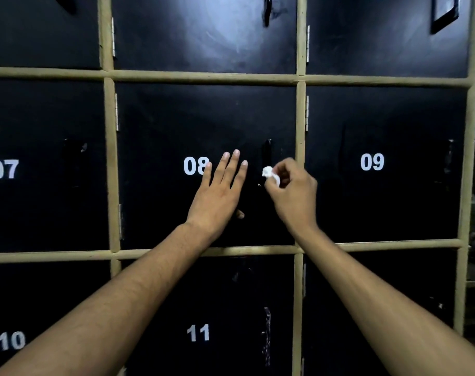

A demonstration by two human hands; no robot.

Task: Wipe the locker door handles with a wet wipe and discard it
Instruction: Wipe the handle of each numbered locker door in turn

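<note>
Black locker doors fill the view, numbered in white. On door 08 (160,126) a black vertical handle (266,153) stands near the right edge. My right hand (293,194) pinches a small crumpled white wet wipe (270,173) and holds it against the lower part of that handle. My left hand (220,191) lies flat on door 08 just left of the handle, fingers straight and spread, partly covering the "08".
Tan frame bars (203,76) separate the doors. Door 07 (41,185) is at the left, door 09 (380,199) at the right, doors 10 and 11 (203,308) below. Handles show on door 09 (449,158), door 11 (267,335) and the upper row (267,9).
</note>
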